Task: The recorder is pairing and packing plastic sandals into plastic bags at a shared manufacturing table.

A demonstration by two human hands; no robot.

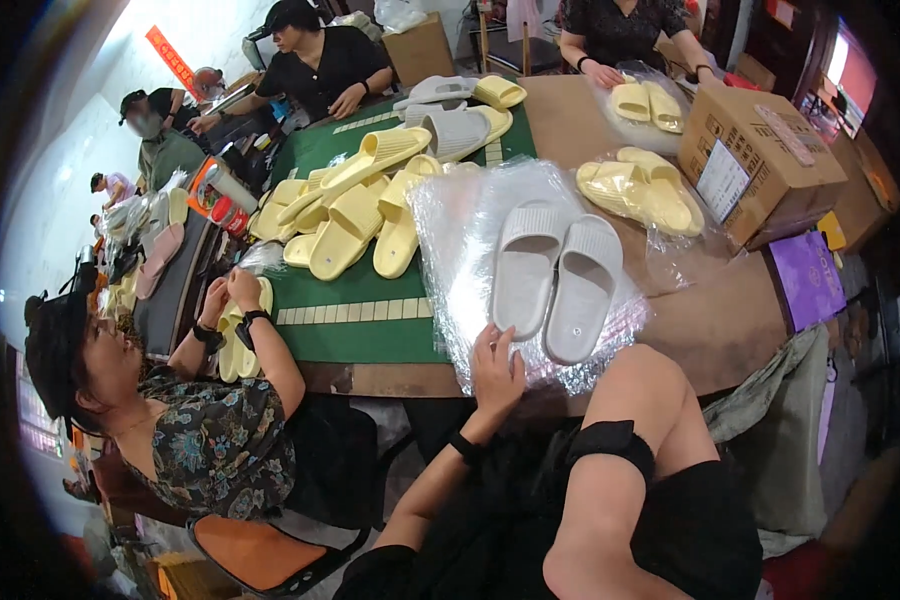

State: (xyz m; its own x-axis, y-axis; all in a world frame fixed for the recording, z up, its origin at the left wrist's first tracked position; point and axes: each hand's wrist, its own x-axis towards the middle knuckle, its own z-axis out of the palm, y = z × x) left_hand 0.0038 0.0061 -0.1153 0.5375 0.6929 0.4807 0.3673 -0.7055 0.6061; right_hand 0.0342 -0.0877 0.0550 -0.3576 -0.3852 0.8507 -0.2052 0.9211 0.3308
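Note:
A pair of grey slide slippers (pixel 582 290) lies side by side, toes away from me, on a stack of clear plastic bags (pixel 458 250). My left hand (pixel 497 370) is at the heel of the left slipper, fingers stretched over the bags and not closed round anything. My right hand (pixel 635 385) is bent at the wrist above the table's near edge, just below the right slipper's heel. Its fingers are hidden, so I cannot tell whether it holds anything.
Yellow slippers (pixel 350 230) are heaped on the green mat left of the bags. Bagged yellow slippers (pixel 645 190) lie at right, beside a cardboard box (pixel 760 165) and a purple box (pixel 808 272). A co-worker (pixel 210 430) handles yellow slippers at left; others sit across the table.

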